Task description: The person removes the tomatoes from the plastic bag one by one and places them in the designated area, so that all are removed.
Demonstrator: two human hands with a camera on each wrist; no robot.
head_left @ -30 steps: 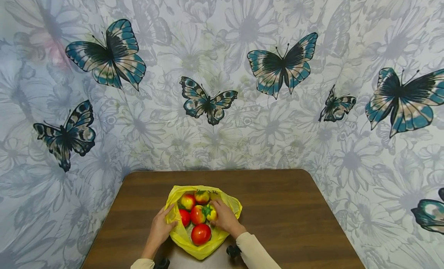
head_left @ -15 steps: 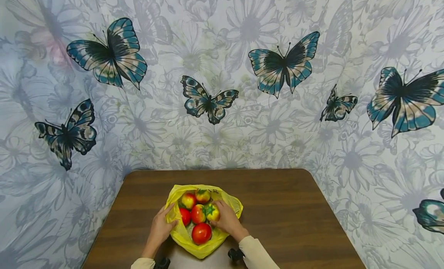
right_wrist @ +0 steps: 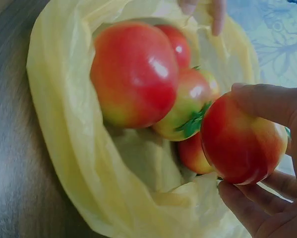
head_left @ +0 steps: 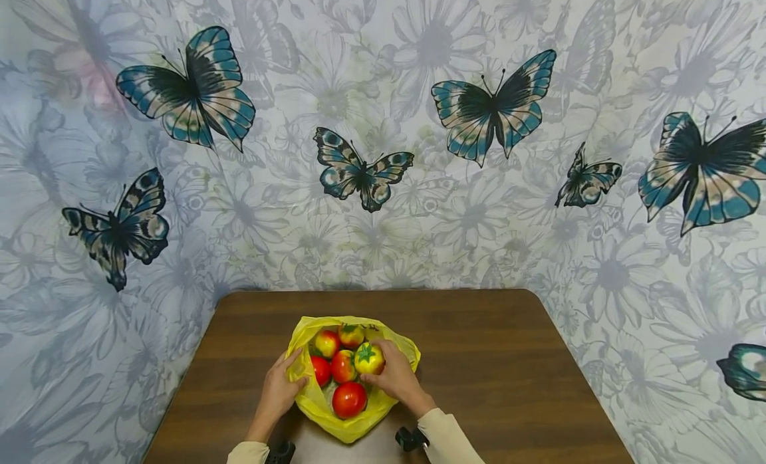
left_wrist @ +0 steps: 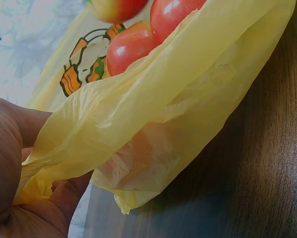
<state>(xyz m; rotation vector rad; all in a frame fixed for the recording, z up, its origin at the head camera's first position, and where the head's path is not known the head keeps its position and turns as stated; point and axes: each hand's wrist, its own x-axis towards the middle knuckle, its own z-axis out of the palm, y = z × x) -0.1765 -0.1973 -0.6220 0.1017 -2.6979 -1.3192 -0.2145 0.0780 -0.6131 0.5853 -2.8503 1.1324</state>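
Observation:
A yellow plastic bag point(head_left: 338, 427) lies with its mouth spread wide on the table. My left hand point(head_left: 276, 389) grips the bag's left edge, the film bunched between thumb and fingers in the left wrist view. On the right side of the mouth, my right hand point(head_left: 399, 376) holds a red-and-yellow tomato point(right_wrist: 242, 141) between thumb and fingers, its green calyx facing up in the head view. Several other tomatoes sit inside the bag, among them a large red one point(head_left: 349, 400) at the front and a yellowish-red one point(head_left: 326, 344) at the back.
The brown wooden table point(head_left: 497, 371) reaches back to a wall point(head_left: 371, 251) with butterfly and flower wallpaper. Black wrist devices, one at the right wrist point(head_left: 411, 439), are near the table's front.
My right hand has drawn the tomato slightly up and to the right, away from the others, and more of it shows. My left hand keeps its grip on the bag.

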